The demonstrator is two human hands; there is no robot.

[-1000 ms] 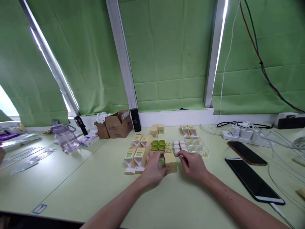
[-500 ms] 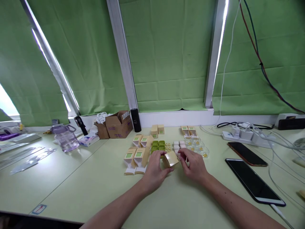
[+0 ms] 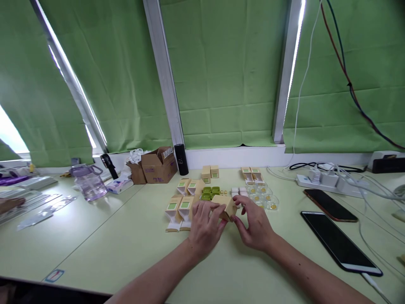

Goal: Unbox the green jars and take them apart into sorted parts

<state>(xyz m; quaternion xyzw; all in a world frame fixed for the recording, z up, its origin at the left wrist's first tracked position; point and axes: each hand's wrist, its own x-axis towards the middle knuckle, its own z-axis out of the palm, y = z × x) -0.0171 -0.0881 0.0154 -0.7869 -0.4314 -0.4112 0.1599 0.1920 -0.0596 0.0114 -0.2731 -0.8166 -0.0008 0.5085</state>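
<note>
A small tan cardboard box (image 3: 224,205) is held up just above the table, tilted, between both hands. My left hand (image 3: 205,223) is closed round its left side and front, hiding part of it. The thumb and fingers of my right hand (image 3: 254,223) grip the box's right end. Just behind the box sit several small green square cups (image 3: 210,193), tiny tan pieces (image 3: 223,193) and white blocks (image 3: 239,191). Several open tan boxes with green windows (image 3: 179,207) lie to the left of my left hand. Clear round containers with yellow centres (image 3: 262,195) stand beyond my right hand.
Farther back are two tan boxes (image 3: 210,172), open boxes (image 3: 252,174), a brown carton (image 3: 158,165) and a black cylinder (image 3: 181,159). Phones (image 3: 340,240) and a power strip (image 3: 329,180) with cables lie right. At left stand a purple bottle (image 3: 89,183) and another person's hand (image 3: 12,204).
The box has turned in my hands, so a different face shows. My left fingers have moved over its top, and my right fingers have come onto its end. Another person's hand has appeared far left.
</note>
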